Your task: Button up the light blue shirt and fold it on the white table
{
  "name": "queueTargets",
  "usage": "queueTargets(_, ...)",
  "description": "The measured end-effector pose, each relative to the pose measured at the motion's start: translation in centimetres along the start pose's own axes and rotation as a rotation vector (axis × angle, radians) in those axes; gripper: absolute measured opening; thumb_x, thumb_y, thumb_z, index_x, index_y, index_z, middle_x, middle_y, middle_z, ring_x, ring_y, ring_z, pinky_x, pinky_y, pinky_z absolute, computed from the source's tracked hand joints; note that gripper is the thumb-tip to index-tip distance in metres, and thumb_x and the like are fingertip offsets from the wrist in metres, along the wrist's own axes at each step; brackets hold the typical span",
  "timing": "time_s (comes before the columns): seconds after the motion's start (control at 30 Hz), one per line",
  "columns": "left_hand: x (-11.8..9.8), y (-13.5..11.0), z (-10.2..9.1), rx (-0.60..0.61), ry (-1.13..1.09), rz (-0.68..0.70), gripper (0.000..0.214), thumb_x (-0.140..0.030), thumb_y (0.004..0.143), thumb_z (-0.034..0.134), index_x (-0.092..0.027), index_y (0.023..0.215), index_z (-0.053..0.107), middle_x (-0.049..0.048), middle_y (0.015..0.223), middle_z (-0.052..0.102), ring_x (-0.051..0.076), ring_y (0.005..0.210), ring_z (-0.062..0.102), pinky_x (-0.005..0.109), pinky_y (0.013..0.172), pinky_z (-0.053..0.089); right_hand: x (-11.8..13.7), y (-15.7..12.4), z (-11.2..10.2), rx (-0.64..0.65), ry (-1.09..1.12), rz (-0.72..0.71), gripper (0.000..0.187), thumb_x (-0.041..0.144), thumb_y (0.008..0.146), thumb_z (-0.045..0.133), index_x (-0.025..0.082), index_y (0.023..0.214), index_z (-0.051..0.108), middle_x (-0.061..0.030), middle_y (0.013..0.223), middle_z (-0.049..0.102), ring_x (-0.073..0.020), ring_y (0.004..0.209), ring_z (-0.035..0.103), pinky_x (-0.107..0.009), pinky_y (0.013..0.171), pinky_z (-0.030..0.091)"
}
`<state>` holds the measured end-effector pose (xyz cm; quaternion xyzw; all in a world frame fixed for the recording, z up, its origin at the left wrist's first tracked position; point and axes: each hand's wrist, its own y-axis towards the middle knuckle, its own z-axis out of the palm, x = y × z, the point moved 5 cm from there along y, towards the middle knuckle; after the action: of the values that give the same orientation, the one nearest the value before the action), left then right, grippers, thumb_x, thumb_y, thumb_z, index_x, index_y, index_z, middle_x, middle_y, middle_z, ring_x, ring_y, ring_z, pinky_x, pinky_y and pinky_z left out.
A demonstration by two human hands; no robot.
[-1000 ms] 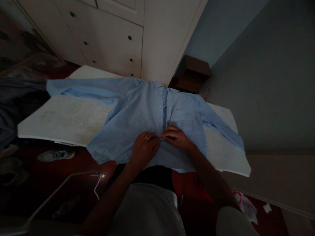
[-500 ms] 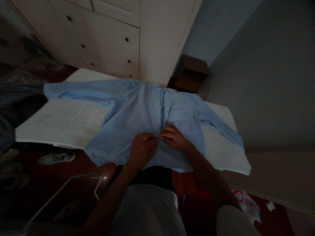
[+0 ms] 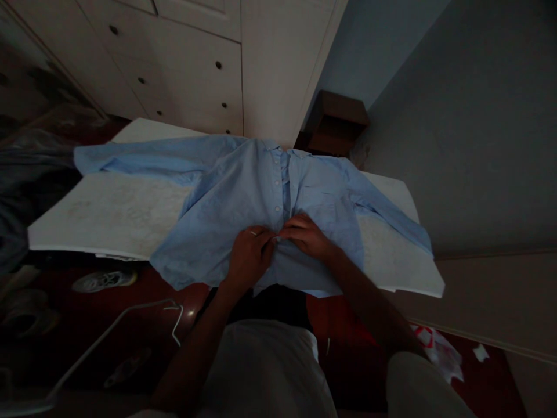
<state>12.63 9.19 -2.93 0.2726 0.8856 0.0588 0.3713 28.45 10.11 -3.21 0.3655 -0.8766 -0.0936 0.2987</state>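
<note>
A light blue button-up shirt (image 3: pixel 235 203) lies front side up across a white board (image 3: pixel 130 215), collar at the far side and sleeves spread to both sides. My left hand (image 3: pixel 250 258) pinches the front placket low on the shirt, a ring on one finger. Close against it, my right hand (image 3: pixel 307 235) grips the other front edge with thumb and fingers together. The fingertips of both hands meet at the placket, and the button there is mostly hidden. Above them the front edges lie slightly apart, with several white buttons showing.
A white cabinet (image 3: pixel 187 64) with dark knobs stands beyond the board. A brown open box-shaped stand (image 3: pixel 337 119) is at the far right. On the red floor are a sneaker (image 3: pixel 104 281), a bent metal frame (image 3: pixel 117 325) and a plastic bag (image 3: pixel 439 351). Dark fabric (image 3: pixel 26 174) lies left.
Both hands stay pinched at the placket with small finger shifts; the right fingers have come slightly closer over the left fingertips. The whole view has tilted a little.
</note>
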Motion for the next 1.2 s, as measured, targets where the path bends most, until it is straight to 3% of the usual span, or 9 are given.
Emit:
queueTargets(0.37, 0.3, 0.3, 0.0, 0.006, -0.054, -0.045, 0.019, -0.025, 0.09, 0.053, -0.021, 0.093, 0.071, 0.0047, 0.091, 0.069, 0.02, 0.087, 0.061, 0.036, 0.083, 0.048, 0.0, 0.2, 0.2, 0.005, 0.018, 0.032, 0.02, 0.028, 0.097, 0.048, 0.022, 0.097, 0.067, -0.0042, 0.091, 0.065, -0.0175, 0.089, 0.059, -0.036, 0.085, 0.041)
queueTargets(0.47, 0.5, 0.2, 0.0, -0.026, -0.069, -0.078, 0.017, -0.025, 0.089, 0.054, -0.021, 0.093, 0.071, 0.0046, 0.091, 0.069, 0.02, 0.088, 0.062, 0.036, 0.082, 0.048, -0.1, 0.0, -0.1, -0.057, 0.06, 0.106, 0.021, 0.035, 0.094, 0.054, 0.022, 0.108, 0.064, -0.0081, 0.108, 0.062, -0.0193, 0.097, 0.057, -0.036, 0.085, 0.046)
queueTargets(0.57, 0.5, 0.0, -0.2, -0.046, -0.118, -0.082, 0.018, -0.027, 0.09, 0.054, -0.021, 0.093, 0.07, 0.0043, 0.091, 0.069, 0.02, 0.09, 0.062, 0.036, 0.083, 0.048, -0.1, -0.1, -0.5, -0.105, 0.148, 0.179, 0.033, 0.042, 0.087, 0.063, 0.024, 0.114, 0.06, -0.0106, 0.126, 0.053, -0.0164, 0.084, 0.057, -0.033, 0.077, 0.05)
queueTargets(0.63, 0.5, 0.0, -0.4, -0.063, -0.164, -0.091, 0.018, -0.027, 0.091, 0.053, -0.02, 0.092, 0.069, 0.0042, 0.091, 0.069, 0.019, 0.09, 0.062, 0.035, 0.083, 0.049, 0.0, -0.1, -0.8, -0.125, 0.2, 0.212, 0.031, 0.043, 0.084, 0.067, 0.024, 0.108, 0.062, -0.0089, 0.121, 0.056, -0.0131, 0.073, 0.054, -0.032, 0.072, 0.05)
queueTargets(0.7, 0.6, -0.1, -0.6, -0.083, -0.199, -0.107, 0.017, -0.027, 0.09, 0.054, -0.02, 0.09, 0.069, 0.0042, 0.09, 0.069, 0.019, 0.089, 0.063, 0.034, 0.083, 0.049, 0.1, 0.0, -1.1, -0.12, 0.259, 0.257, 0.024, 0.043, 0.084, 0.067, 0.022, 0.096, 0.065, -0.0049, 0.1, 0.062, -0.0125, 0.069, 0.053, -0.029, 0.068, 0.049)
queueTargets(0.83, 0.6, -0.1, -0.9, -0.108, -0.25, -0.121, 0.014, -0.026, 0.09, 0.054, -0.02, 0.088, 0.066, 0.0036, 0.089, 0.067, 0.017, 0.087, 0.063, 0.033, 0.081, 0.05, 0.1, 0.1, -0.9, 0.1, 0.517, 0.452, 0.034, 0.045, 0.092, 0.054, 0.017, 0.077, 0.067, 0.0015, 0.063, 0.058, -0.0101, 0.057, 0.053, -0.022, 0.054, 0.042)
queueTargets(0.97, 0.6, -0.1, -1.0, -0.121, -0.273, -0.109, 0.015, -0.026, 0.09, 0.053, -0.019, 0.087, 0.065, 0.0033, 0.086, 0.066, 0.017, 0.085, 0.062, 0.032, 0.079, 0.049, 0.4, -0.4, 0.2, 0.329, 0.892, 0.684, 0.033, 0.044, 0.089, 0.058, 0.013, 0.089, 0.069, -0.0012, 0.073, 0.068, -0.005, 0.046, 0.051, -0.017, 0.039, 0.034)
queueTargets(1.1, 0.7, -0.1, -1.0, -0.114, -0.302, -0.106, 0.016, -0.026, 0.09, 0.052, -0.019, 0.086, 0.066, 0.0031, 0.085, 0.065, 0.016, 0.083, 0.061, 0.031, 0.078, 0.048, 0.4, -0.4, 1.7, 0.373, 1.16, 0.827, 0.03, 0.04, 0.086, 0.06, 0.012, 0.095, 0.068, -0.0022, 0.075, 0.07, -0.004, 0.041, 0.051, -0.015, 0.03, 0.027)
queueTargets(1.2, 0.9, 0.0, -0.8, -0.097, -0.319, -0.113, 0.017, -0.025, 0.09, 0.051, -0.019, 0.086, 0.066, 0.0035, 0.087, 0.065, 0.017, 0.085, 0.06, 0.032, 0.08, 0.047, 0.1, -0.1, 2.2, 0.325, 1.201, 0.897, 0.029, 0.039, 0.084, 0.061, 0.012, 0.089, 0.068, 0.0006, 0.065, 0.067, -0.0037, 0.037, 0.049, -0.014, 0.027, 0.025)
